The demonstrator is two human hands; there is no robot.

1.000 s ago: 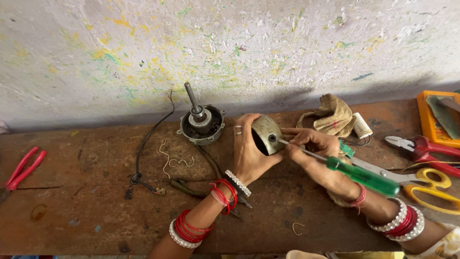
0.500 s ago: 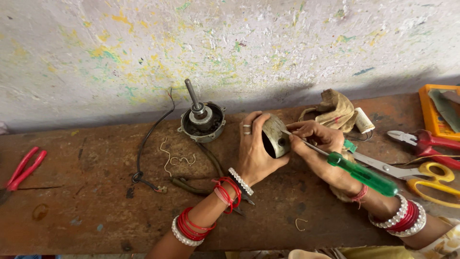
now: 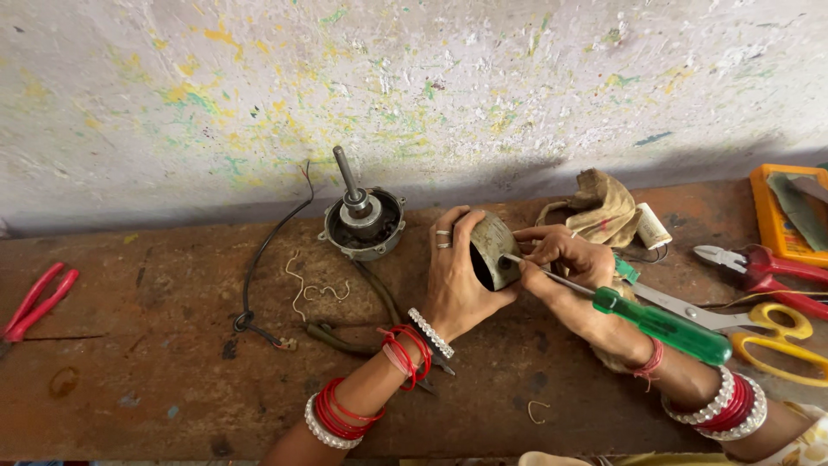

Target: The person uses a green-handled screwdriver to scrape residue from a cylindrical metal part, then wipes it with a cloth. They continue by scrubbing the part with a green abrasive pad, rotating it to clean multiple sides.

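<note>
My left hand point(image 3: 454, 276) grips a grey metal motor cover point(image 3: 497, 246), held on edge above the rusty workbench point(image 3: 155, 362). A screwdriver with a green handle point(image 3: 660, 325) is in my right hand point(image 3: 569, 272), its thin shaft pinched between the fingers. The tip sits at the small centre hole of the cover. Behind and to the left stands the motor body point(image 3: 364, 223) with its shaft pointing up, and a black wire point(image 3: 259, 267) trails from it.
A dirty rag point(image 3: 604, 207) and a small white capacitor point(image 3: 652, 226) lie at the back right. Yellow-handled scissors point(image 3: 768, 332), red pliers point(image 3: 763, 266) and an orange tray point(image 3: 780, 216) are at the right. Red-handled pliers point(image 3: 34, 302) lie far left. Bent wire bits point(image 3: 315, 289) are scattered mid-bench.
The screwdriver tip shifted from the cover's centre hole up to its upper edge and is back at the hole. My left hand turned the cover slightly.
</note>
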